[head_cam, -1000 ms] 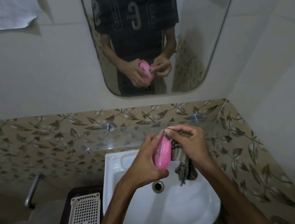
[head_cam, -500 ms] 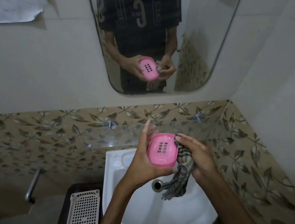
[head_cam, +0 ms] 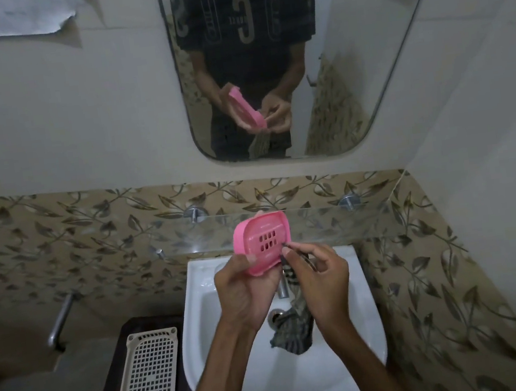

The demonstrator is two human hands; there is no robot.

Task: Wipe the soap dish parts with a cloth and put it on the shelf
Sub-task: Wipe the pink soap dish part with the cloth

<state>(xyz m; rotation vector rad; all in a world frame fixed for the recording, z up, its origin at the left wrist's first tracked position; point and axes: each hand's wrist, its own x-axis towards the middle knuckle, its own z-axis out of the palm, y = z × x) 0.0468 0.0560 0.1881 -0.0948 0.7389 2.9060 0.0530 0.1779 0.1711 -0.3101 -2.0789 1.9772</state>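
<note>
My left hand point(head_cam: 245, 291) grips a pink soap dish part point(head_cam: 262, 243) with several drain slots, its flat face tilted toward me above the sink. My right hand point(head_cam: 320, 280) pinches a striped grey cloth point(head_cam: 294, 327) right beside the dish's right edge; the rest of the cloth hangs down into the basin. A clear glass shelf point(head_cam: 334, 221) runs along the wall just behind the dish. The mirror point(head_cam: 346, 54) reflects both hands, the dish and the cloth.
A white sink point(head_cam: 359, 345) lies under my hands, its tap point(head_cam: 281, 288) partly hidden by the cloth. A cream slotted tray point(head_cam: 146, 381) rests on a dark stand at the left. A metal handle point(head_cam: 60, 320) sticks out of the left wall.
The pink dish has turned from edge-on to flat face toward me and risen toward the shelf. My right hand moved from under the dish to its right edge, pinching the cloth.
</note>
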